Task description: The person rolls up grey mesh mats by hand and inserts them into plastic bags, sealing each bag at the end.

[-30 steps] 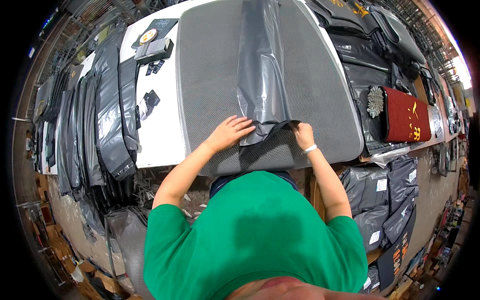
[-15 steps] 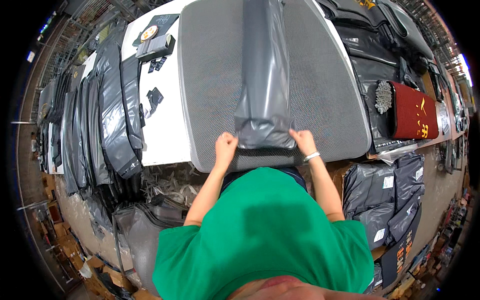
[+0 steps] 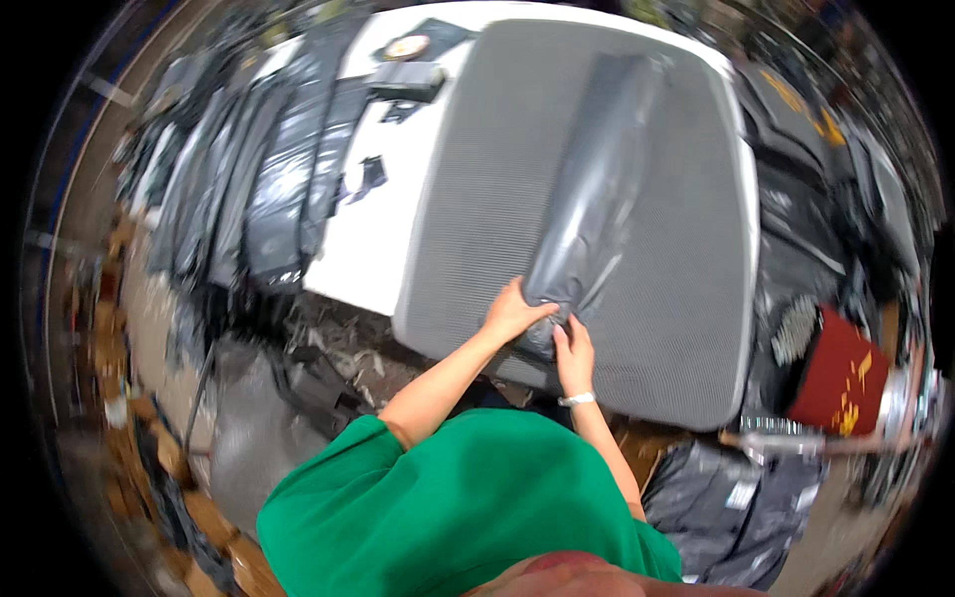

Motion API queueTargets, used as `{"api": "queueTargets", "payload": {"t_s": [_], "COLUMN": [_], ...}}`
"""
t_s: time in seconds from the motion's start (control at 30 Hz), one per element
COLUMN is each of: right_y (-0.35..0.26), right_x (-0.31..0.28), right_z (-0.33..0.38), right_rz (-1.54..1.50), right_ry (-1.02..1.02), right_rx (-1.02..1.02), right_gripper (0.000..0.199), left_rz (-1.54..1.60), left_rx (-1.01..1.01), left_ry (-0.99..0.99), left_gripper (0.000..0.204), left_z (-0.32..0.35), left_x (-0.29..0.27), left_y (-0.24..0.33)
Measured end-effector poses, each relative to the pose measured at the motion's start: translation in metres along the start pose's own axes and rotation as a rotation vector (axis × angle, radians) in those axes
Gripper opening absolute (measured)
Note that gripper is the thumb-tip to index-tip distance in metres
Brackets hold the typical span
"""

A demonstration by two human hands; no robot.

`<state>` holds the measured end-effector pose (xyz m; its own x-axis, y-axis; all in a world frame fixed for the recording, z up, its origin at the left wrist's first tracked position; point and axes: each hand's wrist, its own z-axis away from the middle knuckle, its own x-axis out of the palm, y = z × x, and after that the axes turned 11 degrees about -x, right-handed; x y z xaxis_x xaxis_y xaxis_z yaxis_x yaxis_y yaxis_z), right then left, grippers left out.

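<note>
Both hands at near end of grey poly mailer bag [image 3: 595, 199], lying lengthwise on grey mesh mat [image 3: 477, 199] atop white tabletop [image 3: 383, 234]. Left hand [image 3: 513, 313] curled gripping bag corner; right hand [image 3: 574, 353] pinching bottom edge. Best practice: keep grip even, hold bag flat, avoid creasing film.

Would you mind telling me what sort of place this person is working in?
Probably a packing or dispatch area: a long grey plastic mailer bag lies on a grey mesh mat, and stacks of similar dark bags crowd the white table.

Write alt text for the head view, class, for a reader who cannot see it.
Both hands, left hand and right hand, press the near end of a long grey plastic mailer bag lying on a grey mesh mat on a white table. More dark bags lie at left.
</note>
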<state>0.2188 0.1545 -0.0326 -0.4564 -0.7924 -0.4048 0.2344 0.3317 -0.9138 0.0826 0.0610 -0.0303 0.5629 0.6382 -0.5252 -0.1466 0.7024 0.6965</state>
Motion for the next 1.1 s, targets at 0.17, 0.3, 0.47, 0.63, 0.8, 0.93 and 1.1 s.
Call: {"api": "queueTargets", "payload": {"t_s": [0.17, 0.3, 0.47, 0.63, 0.8, 0.93, 1.1], "right_y": [0.002, 0.011, -0.03, -0.187, -0.38, -0.48, -0.387], "right_x": [0.031, 0.06, 0.116, 0.242, 0.403, 0.471, 0.501], "right_z": [-0.01, -0.041, -0.13, -0.16, -0.247, -0.26, -0.211], "right_rz": [-1.185, -1.39, -1.643, -1.51, -1.443, -1.011, -0.405], "right_ry": [-0.41, -0.29, -0.161, -0.02, -0.882, -1.053, -1.235], "right_rx": [0.306, 0.361, 0.258, 0.485, 0.236, -0.434, -0.66], "right_gripper": [0.052, 0.056, 0.06, 0.055, 0.042, 0.071, 0.067], "left_rz": [-0.264, -0.503, -0.497, -0.475, -0.553, -0.41, -0.716], "left_rx": [0.043, 0.157, 0.124, 0.13, 0.107, -0.05, -0.439], "left_ry": [0.143, 0.217, 0.257, 0.761, 1.164, 1.304, 1.533], "left_gripper": [0.071, 0.064, 0.063, 0.063, 0.063, 0.061, 0.063], "left_z": [0.028, 0.109, 0.188, 0.207, 0.208, 0.168, 0.069], "left_x": [-0.104, -0.213, -0.285, -0.375, -0.558, -0.714, -0.831], "left_y": [0.001, -0.016, -0.105, -0.18, -0.189, -0.203, -0.323]}}
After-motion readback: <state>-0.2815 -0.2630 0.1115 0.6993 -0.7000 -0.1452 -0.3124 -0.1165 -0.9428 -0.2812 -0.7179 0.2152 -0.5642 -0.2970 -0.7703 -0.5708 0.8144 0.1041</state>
